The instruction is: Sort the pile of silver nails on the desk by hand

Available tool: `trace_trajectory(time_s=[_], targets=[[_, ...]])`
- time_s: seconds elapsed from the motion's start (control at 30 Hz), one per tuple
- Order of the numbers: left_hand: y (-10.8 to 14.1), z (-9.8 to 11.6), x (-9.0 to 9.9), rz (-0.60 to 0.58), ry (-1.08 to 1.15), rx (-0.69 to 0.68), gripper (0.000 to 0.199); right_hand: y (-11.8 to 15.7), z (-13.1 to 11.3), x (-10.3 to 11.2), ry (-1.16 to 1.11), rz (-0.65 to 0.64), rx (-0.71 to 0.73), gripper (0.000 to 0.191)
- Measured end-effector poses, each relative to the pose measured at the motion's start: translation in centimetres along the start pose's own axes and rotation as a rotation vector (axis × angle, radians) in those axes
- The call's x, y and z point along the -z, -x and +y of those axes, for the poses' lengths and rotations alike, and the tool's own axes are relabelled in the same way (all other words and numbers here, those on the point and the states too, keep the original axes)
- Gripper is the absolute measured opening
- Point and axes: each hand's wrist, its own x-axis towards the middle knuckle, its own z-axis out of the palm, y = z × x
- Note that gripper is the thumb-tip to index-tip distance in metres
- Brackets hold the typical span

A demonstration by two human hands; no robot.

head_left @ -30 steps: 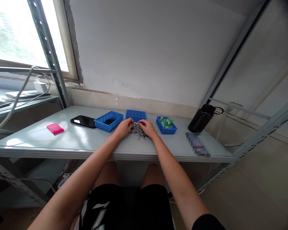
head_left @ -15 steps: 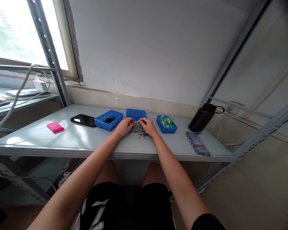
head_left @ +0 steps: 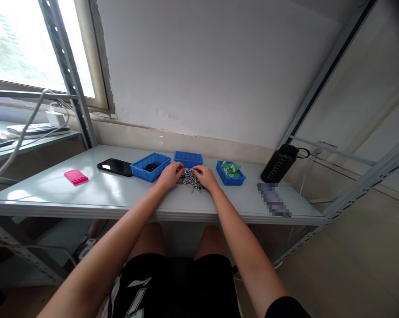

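Note:
A pile of small silvery metal pieces (head_left: 191, 180) lies on the grey table between my hands. My left hand (head_left: 171, 175) rests at the pile's left edge, its fingers curled together; what they pinch is too small to make out. At the right edge my right hand (head_left: 205, 176) has thumb and fingers closed on the pieces, and its hold is unclear too. Just behind the pile is a blue bin (head_left: 188, 158), partly covered by my fingers. Left of my hands, another blue bin (head_left: 142, 172) contains dark pieces. A third blue bin (head_left: 233, 180) on the right holds green-and-white packets.
A black phone (head_left: 115, 167) and a pink case (head_left: 76, 177) lie on the table (head_left: 109, 194) at the left. Toward the right end are a black bottle (head_left: 279, 165) and a blurred flat item (head_left: 274, 199). Metal shelf posts flank the table.
My fingers have shifted slightly at the edges of the pile. The whole view has moved a little; the bins, phone and bottle keep their places.

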Motion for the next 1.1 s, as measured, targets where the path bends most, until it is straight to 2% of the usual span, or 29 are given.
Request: trace_trajectory(time_s=[0.23,0.43,0.7,0.9,1.1], targets=[[0.1,0.8,0.3,-0.012,0.061,-0.084,0.022,0.1,0.0,-0.4,0.097,-0.088,0.045,0.018],[0.2,1.0,0.4,-0.022,0.069,-0.096,0.023,0.1,-0.3,-0.6,0.118,-0.105,0.066,0.017],[0.0,0.1,0.1,-0.007,0.010,-0.028,0.022,0.0,0.2,-0.1,0.055,-0.025,0.020,0.019],[0.0,-0.7,-0.4,-0.091,-0.060,0.013,0.022,-0.1,0.2,-0.1,-0.033,0.046,-0.006,0.020],[0.1,-0.8,-0.7,-0.179,-0.105,0.011,0.025,-0.1,-0.5,-0.3,-0.109,0.057,0.012,0.021]])
